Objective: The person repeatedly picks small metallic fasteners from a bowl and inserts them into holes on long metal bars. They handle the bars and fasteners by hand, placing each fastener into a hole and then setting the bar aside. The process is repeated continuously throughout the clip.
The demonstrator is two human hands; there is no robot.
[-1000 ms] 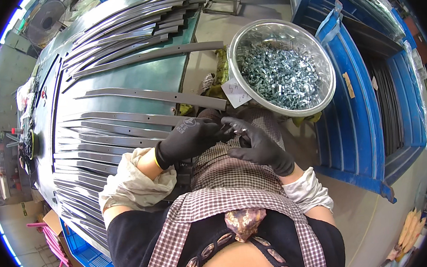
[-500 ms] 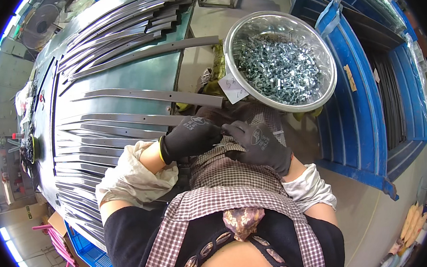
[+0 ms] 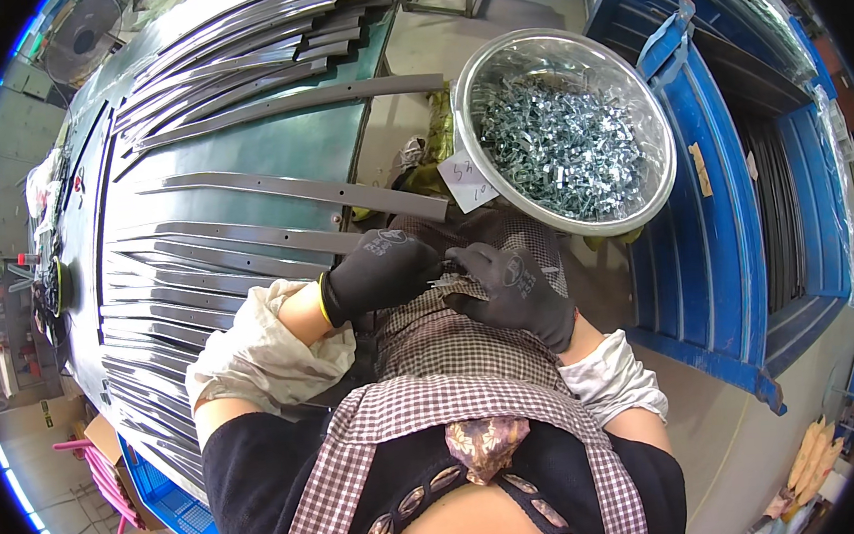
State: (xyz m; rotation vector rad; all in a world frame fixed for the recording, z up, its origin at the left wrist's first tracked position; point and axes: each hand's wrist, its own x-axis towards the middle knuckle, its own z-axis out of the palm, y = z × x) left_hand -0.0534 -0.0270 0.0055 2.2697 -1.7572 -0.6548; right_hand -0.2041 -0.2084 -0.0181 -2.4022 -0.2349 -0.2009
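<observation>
Metal clip between two gloved hands

Low over the lap, where the checked apron spreads, the small shiny piece shows in the gap between left hand and right hand. Both have their fingers bent inward, nearly meeting; which one grips the piece (the dark gloves hide the fingertips) I cannot tell.

The right hand has changed most: a second ago its fingers were spread and its thumb stood well out, whereas now its back is turned up and its fingers curl toward the left. That suggests close finger work shared by both hands. Against half a second ago, the pose is almost the same, with only a slight shift of the whole view.

Unmoved, by the look of it, are the grey perforated strips on the green tabletop, one ending beside the left hand, and the clear round tub with its heap of similar clips, beyond the right hand.
</observation>
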